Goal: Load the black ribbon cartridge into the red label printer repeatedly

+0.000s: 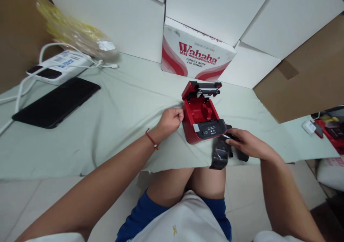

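A red and black label printer (pixel 200 122) stands on the cloth-covered table in front of me, its lid (pixel 203 90) tilted up and its red inner bay showing. My left hand (pixel 171 120) is closed, fingers curled at the printer's left side; anything in them is hidden. Beside the printer's front right corner, my right hand (pixel 245 141) is closed around a dark object with a silvery edge, whose kind I cannot make out. A glossy black strip (pixel 220 152) lies below it, reaching the table's front edge. More black material shows under the right hand.
A light green cloth (pixel 129 127) covers the table. At left lie a black flat slab (pixel 57 102), a white power strip (pixel 61 66) with cables and a yellowish plastic bag (pixel 77 34). Behind stand a Wahaha carton (pixel 197 53) and white boxes; a brown carton (pixel 306 73) is at right.
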`<state>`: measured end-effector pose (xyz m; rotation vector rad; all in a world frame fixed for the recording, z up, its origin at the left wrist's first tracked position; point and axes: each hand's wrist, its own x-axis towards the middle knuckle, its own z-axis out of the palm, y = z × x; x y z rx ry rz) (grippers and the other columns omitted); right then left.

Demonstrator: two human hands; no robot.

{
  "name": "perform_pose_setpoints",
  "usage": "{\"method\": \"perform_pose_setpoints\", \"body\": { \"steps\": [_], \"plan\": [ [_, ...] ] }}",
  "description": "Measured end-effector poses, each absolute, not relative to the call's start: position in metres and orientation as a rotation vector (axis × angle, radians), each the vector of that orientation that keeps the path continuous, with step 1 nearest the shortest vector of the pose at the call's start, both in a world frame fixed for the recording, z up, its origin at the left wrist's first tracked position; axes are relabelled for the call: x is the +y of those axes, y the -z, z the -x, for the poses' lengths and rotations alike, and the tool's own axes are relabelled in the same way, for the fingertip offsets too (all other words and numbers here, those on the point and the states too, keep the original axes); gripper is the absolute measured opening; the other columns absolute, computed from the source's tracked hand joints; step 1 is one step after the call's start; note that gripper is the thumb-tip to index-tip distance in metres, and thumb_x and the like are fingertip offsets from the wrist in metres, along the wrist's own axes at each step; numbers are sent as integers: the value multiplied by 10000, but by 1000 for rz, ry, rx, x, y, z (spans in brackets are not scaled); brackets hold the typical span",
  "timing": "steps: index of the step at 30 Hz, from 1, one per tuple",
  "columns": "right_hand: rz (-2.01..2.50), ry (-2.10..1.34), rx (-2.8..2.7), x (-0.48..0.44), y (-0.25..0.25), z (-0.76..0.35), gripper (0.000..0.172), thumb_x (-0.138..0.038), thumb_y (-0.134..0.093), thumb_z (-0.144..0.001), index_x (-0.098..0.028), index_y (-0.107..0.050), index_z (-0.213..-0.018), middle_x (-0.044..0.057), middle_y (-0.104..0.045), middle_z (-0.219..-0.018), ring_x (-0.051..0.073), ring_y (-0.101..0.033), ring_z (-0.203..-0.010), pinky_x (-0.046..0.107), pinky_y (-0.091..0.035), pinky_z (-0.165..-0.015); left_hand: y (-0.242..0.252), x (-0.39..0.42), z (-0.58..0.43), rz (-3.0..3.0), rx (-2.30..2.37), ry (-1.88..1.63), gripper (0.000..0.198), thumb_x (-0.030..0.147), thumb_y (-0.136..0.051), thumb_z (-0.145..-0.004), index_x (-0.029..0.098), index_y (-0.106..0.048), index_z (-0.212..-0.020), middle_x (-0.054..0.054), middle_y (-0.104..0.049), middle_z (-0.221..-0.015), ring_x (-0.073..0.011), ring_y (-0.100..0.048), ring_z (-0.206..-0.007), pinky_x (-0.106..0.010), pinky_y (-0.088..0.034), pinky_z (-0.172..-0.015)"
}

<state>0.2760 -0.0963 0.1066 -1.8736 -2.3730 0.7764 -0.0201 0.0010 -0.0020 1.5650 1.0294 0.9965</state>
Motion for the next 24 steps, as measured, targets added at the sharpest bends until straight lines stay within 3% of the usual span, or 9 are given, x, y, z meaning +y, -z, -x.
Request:
{"method": "perform_pose_setpoints", "body": {
  "steps": [3, 6, 9, 16, 21, 24],
  "plan": [
    [1918, -600, -2279, -90, -87, -272, 345, -364, -562, -951, -224, -702, -1233, 86, -757, -1181, 217, -710, -938, 350, -570, -846, 2, 1, 20, -1553, 1032, -996, 62, 139, -417, -554, 190, -443, -531, 37, -429, -522, -109, -360, -553, -255, -254, -569],
    [2024, -375, -2134, -86, -88, -288, 400, -367, -505, -981, -195, -654, -1310, 109, -747, -1163, 185, -666, -772, 347, -550, -769, 2, 1, 20, -1544, 1031, -996, 58, 143, -418, -556, 190, -444, -533, 36, -433, -526, -109, -364, -561, -251, -256, -572],
    [2095, -242, -2092, -77, -89, -305, 360, -325, -529, -955, -181, -688, -1244, 114, -734, -1147, 171, -640, -712, 341, -522, -735, 1, 1, 20, -1544, 1030, -996, 57, 148, -416, -555, 189, -448, -532, 34, -445, -533, -109, -377, -567, -250, -266, -578],
    [2054, -314, -2392, -53, -69, -289, 383, -217, -616, -879, -232, -719, -1247, 82, -748, -1158, 212, -691, -942, 295, -494, -796, 3, 2, 19, -1561, 1042, -987, 71, 135, -414, -548, 189, -457, -529, 41, -447, -519, -108, -380, -553, -244, -269, -566],
    [2089, -254, -2473, -70, -121, -311, 304, -273, -635, -859, -252, -767, -1133, 97, -781, -1059, 270, -717, -854, 379, -535, -738, 5, 2, 19, -1585, 1043, -993, 99, 115, -411, -551, 184, -482, -543, 41, -471, -530, -109, -395, -565, -243, -281, -580],
    [1818, -334, -2606, -90, -180, -328, 328, -461, -686, -887, -326, -775, -1172, 93, -794, -1074, 273, -745, -834, 404, -582, -706, 7, 2, 19, -1598, 1033, -998, 113, 103, -408, -564, 183, -487, -555, 38, -489, -549, -111, -410, -577, -245, -287, -589]
  ]
}}
